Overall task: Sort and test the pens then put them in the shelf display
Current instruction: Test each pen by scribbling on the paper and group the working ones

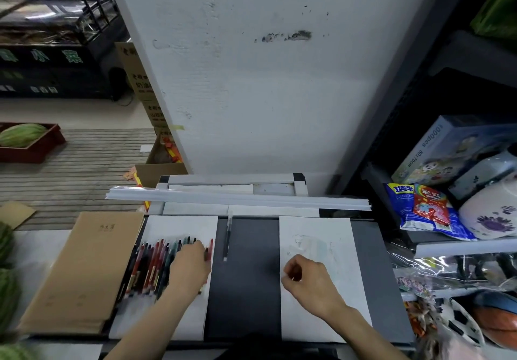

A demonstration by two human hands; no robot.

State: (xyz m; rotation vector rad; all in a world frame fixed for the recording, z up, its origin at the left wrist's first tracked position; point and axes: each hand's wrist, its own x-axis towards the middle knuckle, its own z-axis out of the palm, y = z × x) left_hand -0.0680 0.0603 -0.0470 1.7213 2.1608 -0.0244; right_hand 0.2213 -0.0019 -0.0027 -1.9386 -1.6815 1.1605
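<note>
A heap of red, black and teal pens [152,264] lies on the left white paper sheet [181,226], just beside a stack of brown notebooks [84,264]. The left hand [190,266] rests palm-down on the heap's right side, fingers bent over the barrels; whether it pinches one cannot be told. A single pen [227,242] lies alone on the dark desk surface [246,298] between the two hands, beyond both. The right hand [306,277] sits on the right white paper sheet [316,228], fingers curled in loosely; anything grasped inside is hidden
</note>
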